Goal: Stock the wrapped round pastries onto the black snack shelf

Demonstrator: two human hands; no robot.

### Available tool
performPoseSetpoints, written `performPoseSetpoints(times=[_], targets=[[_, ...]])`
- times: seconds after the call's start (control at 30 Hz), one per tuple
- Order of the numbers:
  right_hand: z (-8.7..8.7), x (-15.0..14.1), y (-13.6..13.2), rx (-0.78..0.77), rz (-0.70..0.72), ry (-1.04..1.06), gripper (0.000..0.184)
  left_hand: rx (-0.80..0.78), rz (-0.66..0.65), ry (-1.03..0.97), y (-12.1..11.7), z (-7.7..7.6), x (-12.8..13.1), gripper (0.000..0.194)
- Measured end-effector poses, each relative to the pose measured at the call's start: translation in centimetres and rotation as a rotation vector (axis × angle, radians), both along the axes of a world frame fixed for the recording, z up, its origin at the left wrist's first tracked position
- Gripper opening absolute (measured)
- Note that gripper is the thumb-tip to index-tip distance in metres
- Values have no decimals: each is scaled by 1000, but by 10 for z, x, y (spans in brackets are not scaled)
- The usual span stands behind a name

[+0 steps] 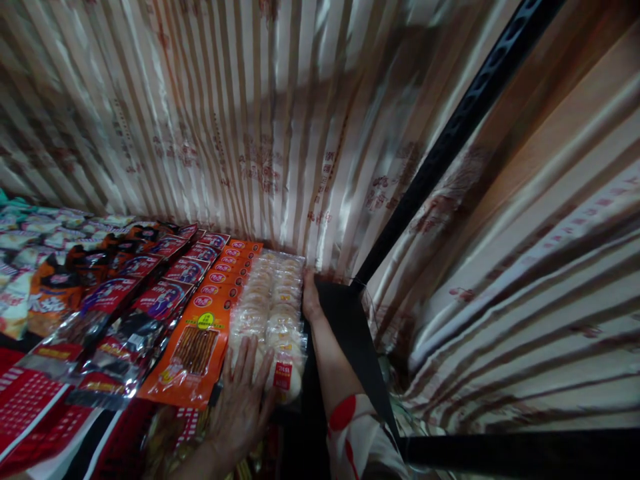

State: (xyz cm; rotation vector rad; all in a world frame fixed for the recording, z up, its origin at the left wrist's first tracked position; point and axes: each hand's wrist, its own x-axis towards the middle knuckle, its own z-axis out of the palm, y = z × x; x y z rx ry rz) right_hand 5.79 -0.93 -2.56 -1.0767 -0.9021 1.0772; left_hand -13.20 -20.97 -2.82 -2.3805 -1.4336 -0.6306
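My left hand [241, 399] lies flat with fingers spread on the near end of a row of clear packs of pale round cakes [271, 300]. My right hand [310, 297] reaches along the right side of that same row, its fingers tucked against the packs near the far end; whether it grips one is hidden. To the left of the cakes lies a row of orange snack packs [203, 347], overlapping like tiles.
More rows of red and dark snack packs [150, 293] fill the shelf to the left. A striped shiny curtain [225, 113] hangs behind. A black metal shelf post [450, 140] and black shelf edge [500, 450] stand at the right.
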Motion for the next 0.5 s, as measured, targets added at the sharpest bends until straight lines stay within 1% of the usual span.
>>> performPoseSetpoints(times=[0.1, 0.17, 0.27, 0.33, 0.4, 0.43, 0.5], targets=[[3, -1, -11, -17, -12, 34, 75, -19, -8, -18, 0, -1, 0, 62], [6, -3, -25, -6, -37, 58, 75, -27, -18, -42, 0, -2, 0, 62], [11, -7, -57, 44, -105, 102, 73, -21, -33, -94, -1, -1, -1, 60], [15, -12, -81, 22, -95, 106, 71, -25, -41, -120, -2, 0, -2, 57], [19, -18, -104, -11, -133, 112, 71, -38, -50, -133, -3, 1, -3, 54], [21, -21, -114, -28, -156, 114, 70, -44, -53, -141, -3, 2, -4, 54], [22, -27, -130, -69, -154, 108, 69, -47, -49, -164, -3, 1, -3, 54]])
